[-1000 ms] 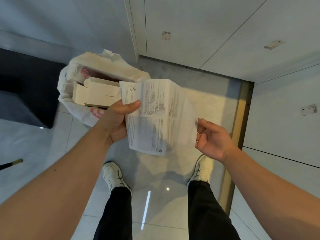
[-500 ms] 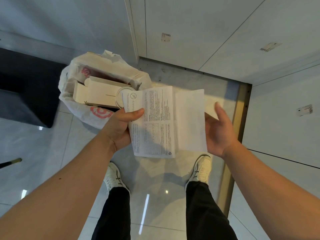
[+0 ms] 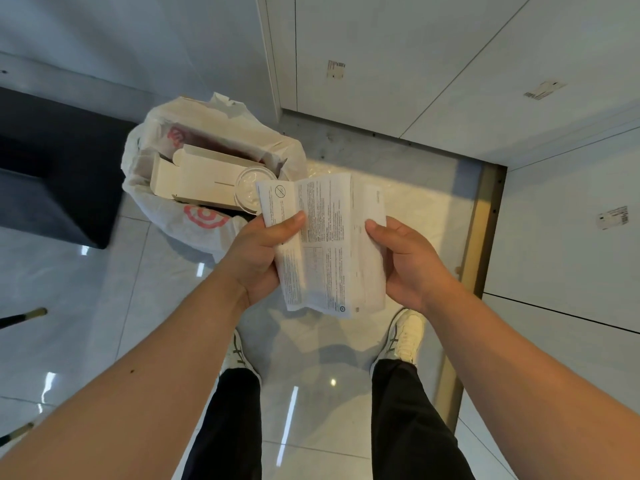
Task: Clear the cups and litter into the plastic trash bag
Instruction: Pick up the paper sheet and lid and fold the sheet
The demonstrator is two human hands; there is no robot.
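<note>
Both hands hold the folded white printed paper sheet (image 3: 329, 244), long side up and down: left hand (image 3: 258, 258) and right hand (image 3: 408, 261) each pinch an edge. The white plastic trash bag (image 3: 162, 206) sits open on the floor, up and left, nearer the left hand.

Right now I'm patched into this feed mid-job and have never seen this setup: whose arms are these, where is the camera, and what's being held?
There is no machine here. A person wears one wide-angle camera on the head, looking down, so the arms, legs and shoes are theirs. The left hand and right hand both grip a printed paper leaflet, partly folded, one hand on each side edge. On the tiled floor ahead and to the left stands an open white plastic trash bag with red markings. Inside it lie a flattened cardboard box and a clear plastic cup lid. The leaflet is not in the bag yet.
</note>
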